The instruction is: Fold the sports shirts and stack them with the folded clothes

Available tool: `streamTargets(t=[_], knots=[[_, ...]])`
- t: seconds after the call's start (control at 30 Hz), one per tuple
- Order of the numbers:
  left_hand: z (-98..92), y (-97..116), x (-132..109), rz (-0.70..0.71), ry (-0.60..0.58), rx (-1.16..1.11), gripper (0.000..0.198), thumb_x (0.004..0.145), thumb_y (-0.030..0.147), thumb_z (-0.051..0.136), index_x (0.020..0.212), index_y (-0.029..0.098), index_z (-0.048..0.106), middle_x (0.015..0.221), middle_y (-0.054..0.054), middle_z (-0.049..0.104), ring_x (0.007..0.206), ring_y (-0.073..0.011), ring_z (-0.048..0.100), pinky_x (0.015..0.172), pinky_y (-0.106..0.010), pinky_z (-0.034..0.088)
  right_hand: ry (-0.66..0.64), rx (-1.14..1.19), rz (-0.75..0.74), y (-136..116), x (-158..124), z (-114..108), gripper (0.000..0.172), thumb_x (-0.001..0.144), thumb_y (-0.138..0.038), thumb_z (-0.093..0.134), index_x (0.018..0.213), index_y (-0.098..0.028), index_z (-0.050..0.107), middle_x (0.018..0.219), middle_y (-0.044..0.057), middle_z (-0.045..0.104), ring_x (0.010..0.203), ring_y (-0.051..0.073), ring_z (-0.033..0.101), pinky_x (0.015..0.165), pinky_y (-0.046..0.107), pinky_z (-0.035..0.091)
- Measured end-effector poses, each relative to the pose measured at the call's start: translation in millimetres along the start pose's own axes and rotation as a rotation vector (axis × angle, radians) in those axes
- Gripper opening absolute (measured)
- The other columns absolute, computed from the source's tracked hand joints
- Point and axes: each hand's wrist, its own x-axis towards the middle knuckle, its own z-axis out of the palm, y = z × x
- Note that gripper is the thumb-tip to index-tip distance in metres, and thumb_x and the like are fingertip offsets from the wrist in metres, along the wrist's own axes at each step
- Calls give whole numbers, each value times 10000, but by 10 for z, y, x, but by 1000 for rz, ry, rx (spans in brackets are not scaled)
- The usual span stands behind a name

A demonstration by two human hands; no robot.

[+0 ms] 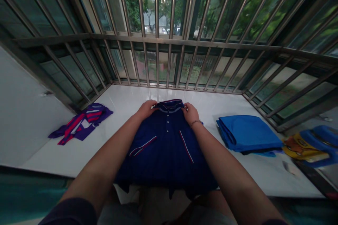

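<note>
A navy polo shirt (166, 154) lies spread on the white sill, its buttoned placket facing up and its collar toward the window. Striped trim edges the collar and the sleeves, which are folded over the front. My left hand (148, 109) pinches the left end of the collar. At the collar's right end, my right hand (190, 113) grips the fabric, a thin bracelet on its wrist. The shirt's lower edge hangs past the front edge of the sill above my lap.
A crumpled purple and red striped cloth (87, 121) lies at left. Folded blue fabric (248, 132) sits at right, beside a blue and yellow container (311, 146). Metal window bars (173, 40) rise behind the white sill (126, 95), with walls at both sides.
</note>
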Motion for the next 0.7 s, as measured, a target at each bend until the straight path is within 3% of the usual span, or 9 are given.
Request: streamTargets(t=[0.13, 0.27, 0.37, 0.43, 0.53, 0.63, 0.7], knots=[[-117, 148, -636, 184, -49, 107, 224, 945, 173, 603, 1067, 263, 768, 1185, -105, 748, 1198, -314, 638, 1104, -484, 458, 8, -2, -260, 166, -645, -202, 265, 1069, -207, 541, 1252, -206, 734, 1183, 104, 726, 1120, 247, 640, 1000, 341, 472], [-85, 291, -1451, 331, -174, 237, 246, 1016, 222, 570, 1118, 315, 775, 1122, -64, 758, 1161, -300, 667, 1115, -501, 460, -251, -100, -585, 380, -1391, -288, 251, 1093, -242, 546, 1199, -257, 772, 1141, 71, 735, 1074, 246, 636, 957, 359, 461], [-83, 237, -1730, 305, -148, 229, 307, 1045, 243, 548, 1229, 334, 777, 1201, -61, 774, 1214, -294, 678, 1121, -488, 491, -321, -148, -591, 513, -1595, -328, 268, 1108, -269, 529, 1167, -258, 791, 1134, 71, 749, 1058, 250, 638, 955, 375, 470], [-100, 104, -1682, 260, -88, 235, 412, 1027, 175, 515, 1312, 329, 770, 1321, -65, 774, 1283, -290, 675, 1146, -490, 499, -246, -177, -515, 599, -1516, -346, 288, 1107, -262, 519, 1197, -245, 793, 1192, 88, 758, 1112, 265, 643, 996, 394, 475], [-105, -157, -1380, 197, -46, 258, 561, 947, 85, 517, 1413, 297, 747, 1504, -76, 719, 1411, -284, 634, 1234, -494, 460, -149, -254, -419, 728, -1213, -338, 351, 1060, -203, 569, 1359, -226, 752, 1409, 115, 720, 1313, 297, 604, 1109, 428, 452], [-80, -374, -1030, 149, -153, 260, 592, 894, 105, 593, 1438, 289, 739, 1532, -84, 705, 1464, -289, 604, 1268, -480, 429, -219, -326, -358, 839, -897, -298, 569, 967, -130, 657, 1530, -212, 651, 1588, 132, 625, 1474, 307, 521, 1215, 442, 392], [-76, -476, -859, 120, -245, 254, 501, 872, 152, 654, 1329, 302, 794, 1384, -86, 779, 1372, -299, 660, 1215, -461, 471, -302, -341, -337, 910, -748, -282, 536, 946, -96, 657, 1465, -221, 704, 1494, 129, 696, 1415, 283, 585, 1205, 414, 402]])
